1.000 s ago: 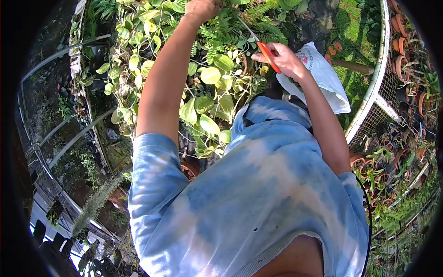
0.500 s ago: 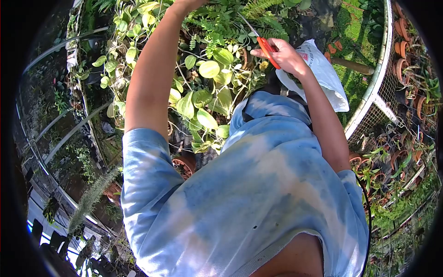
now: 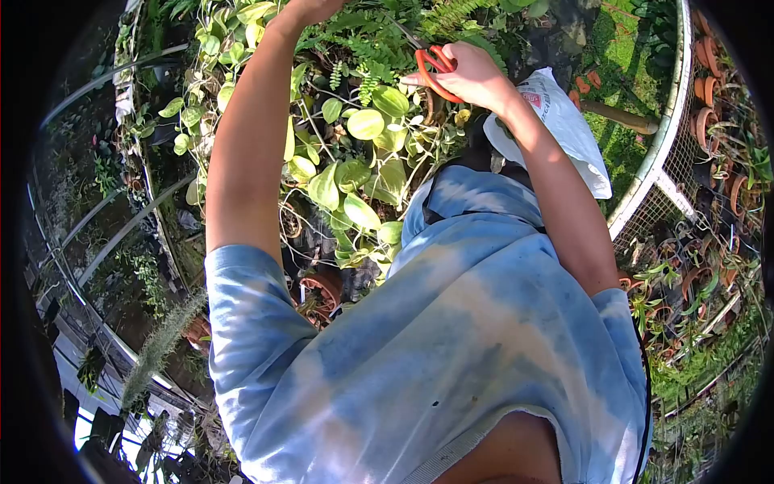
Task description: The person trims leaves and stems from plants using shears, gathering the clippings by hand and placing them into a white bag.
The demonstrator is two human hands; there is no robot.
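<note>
My right hand [image 3: 469, 77] holds orange-handled scissors [image 3: 435, 74] at the upper centre, its fingers around the handles. The blades point up and left into green fern fronds [image 3: 371, 48]. At the top edge, my left hand [image 3: 318, 6] shows only in part, by the ferns; its fingers are cut off by the frame. Below the ferns lie broad yellow-green leaves [image 3: 366, 123] on trailing stems. A white plastic bag [image 3: 564, 129] rests just beyond my right forearm.
A curved white metal frame with mesh [image 3: 665, 133] runs down the right side. Terracotta pots [image 3: 704, 121] line the far right. Another pot [image 3: 322, 292] sits below the leaves. Curved metal bars [image 3: 133, 218] and a spiky grey-green plant [image 3: 161, 347] are at left.
My right hand has moved left and slightly up with the scissors, whose handles now look spread apart. My left hand and arm have shifted slightly left.
</note>
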